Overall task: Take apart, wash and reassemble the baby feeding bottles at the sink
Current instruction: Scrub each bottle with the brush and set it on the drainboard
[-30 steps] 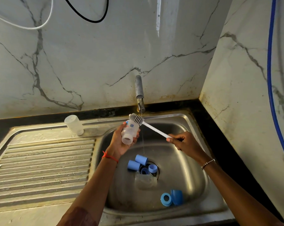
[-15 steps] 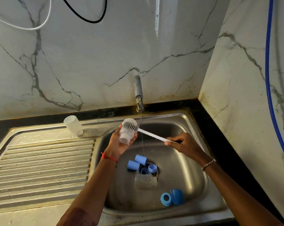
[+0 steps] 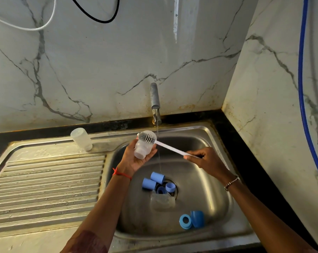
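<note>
My left hand (image 3: 134,161) grips a translucent baby bottle body (image 3: 143,148) over the sink basin (image 3: 205,189), its open neck turned down toward me. My right hand (image 3: 207,159) pinches the white handle of a bottle brush (image 3: 170,148). The brush's dark bristle head lies against the bottle's base end. A thin stream runs from the tap (image 3: 155,101) just right of the bottle. Several blue caps and rings (image 3: 156,181) lie round the drain, with a clear bottle part (image 3: 162,199) beside them. Two more blue parts (image 3: 192,219) sit at the basin's near right.
Another translucent bottle (image 3: 81,138) stands neck down on the back of the ribbed steel drainboard (image 3: 45,189). Marble walls close the back and right sides. A blue hose (image 3: 302,99) hangs down the right wall.
The brush head has slid from the bottle's side onto its base end, and my left hand has tilted the bottle a little. The parts in the basin have not moved.
</note>
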